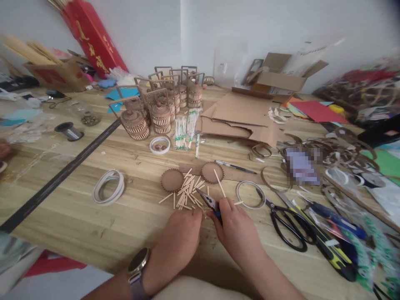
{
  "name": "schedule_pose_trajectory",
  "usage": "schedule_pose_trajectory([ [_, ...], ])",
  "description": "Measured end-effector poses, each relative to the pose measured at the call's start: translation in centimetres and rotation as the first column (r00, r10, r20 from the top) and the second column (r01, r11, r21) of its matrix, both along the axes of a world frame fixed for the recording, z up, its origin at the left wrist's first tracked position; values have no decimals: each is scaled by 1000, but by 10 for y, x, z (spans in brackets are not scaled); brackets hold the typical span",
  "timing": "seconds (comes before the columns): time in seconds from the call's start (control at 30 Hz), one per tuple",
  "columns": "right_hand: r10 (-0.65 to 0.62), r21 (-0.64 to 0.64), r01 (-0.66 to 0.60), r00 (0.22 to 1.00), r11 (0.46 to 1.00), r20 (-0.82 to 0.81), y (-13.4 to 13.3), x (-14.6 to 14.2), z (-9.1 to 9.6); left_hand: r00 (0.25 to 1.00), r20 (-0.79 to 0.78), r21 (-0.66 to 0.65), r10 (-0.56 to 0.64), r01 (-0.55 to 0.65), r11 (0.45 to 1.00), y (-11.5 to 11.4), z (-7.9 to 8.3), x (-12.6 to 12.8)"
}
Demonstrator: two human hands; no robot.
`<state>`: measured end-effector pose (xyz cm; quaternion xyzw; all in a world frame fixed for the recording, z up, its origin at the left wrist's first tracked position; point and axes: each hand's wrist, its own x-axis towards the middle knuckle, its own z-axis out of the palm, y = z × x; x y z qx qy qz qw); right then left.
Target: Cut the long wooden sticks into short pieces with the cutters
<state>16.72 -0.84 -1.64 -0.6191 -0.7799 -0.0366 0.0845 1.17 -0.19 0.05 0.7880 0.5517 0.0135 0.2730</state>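
Note:
My right hand (239, 229) is closed around a pair of needle-nose pliers (208, 201), whose jaws point up and left. A thin wooden stick (219, 183) rises from the same hand's fingers. Beside it, my left hand (183, 233), with a watch (139, 260) on its wrist, is curled with its fingertips pressed together near the pliers; what they hold is hidden. Just beyond lies a loose pile of short cut sticks (189, 191). Two round shallow cardboard discs with notched rims, one left (172, 180) and one right (212, 172), flank the pile.
Several small lidded baskets (161, 118) with tall handles stand behind, beside wrapped chopsticks (181, 132). Cardboard sheets (234, 108) lie at the back. Tape rolls (108, 187) sit left and right. Black scissors (289, 227), a yellow-black cutter (333, 246) and brown strips crowd the right.

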Motion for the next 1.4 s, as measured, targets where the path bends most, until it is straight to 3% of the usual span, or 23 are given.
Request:
schedule_pose_trajectory([
  [0.17,-91,-61,92,996,994,22,10,-1,2,993,70,9,91,-92,996,-2,-3,1],
  [0.23,-92,-126,82,993,989,-74,14,7,6,981,160,-10,111,-111,994,0,-3,-2],
  [0.3,-48,-214,-3,971,977,-235,16,16,13,944,294,-87,151,-131,988,6,-4,-6],
  [0.37,2,-292,-129,917,948,-400,14,23,21,859,452,-255,241,-135,957,13,-4,-9],
  [0.43,25,-332,-223,861,917,-507,11,24,28,733,585,-450,347,-62,891,18,-6,-9],
  [0.53,22,-343,-258,827,903,-562,8,20,33,620,658,-594,427,79,800,20,-9,-4],
  [0.7,-65,-409,-288,745,866,-664,7,16,35,621,638,-665,455,147,732,17,-8,2],
  [0.83,-46,-429,-418,671,801,-740,7,16,42,624,656,-668,424,220,710,16,-8,2],
  [0.93,-45,-442,-449,660,777,-750,10,17,43,609,667,-684,429,273,677,15,-10,1],
  [1.0,-8,-399,-441,663,804,-749,11,18,39,590,670,-696,451,288,657,15,-12,-1],
  [1.07,64,-269,-393,657,879,-751,10,18,33,557,659,-711,506,240,661,15,-12,-2],
  [1.17,81,-123,-248,679,961,-730,4,14,23,436,635,-744,638,121,657,14,-13,0],
  [1.27,35,-137,-181,718,974,-695,-3,8,16,298,633,-765,714,101,636,13,-15,6],
  [1.4,60,-95,-166,740,982,-669,-5,0,9,207,650,-758,731,107,644,8,-18,16],
])
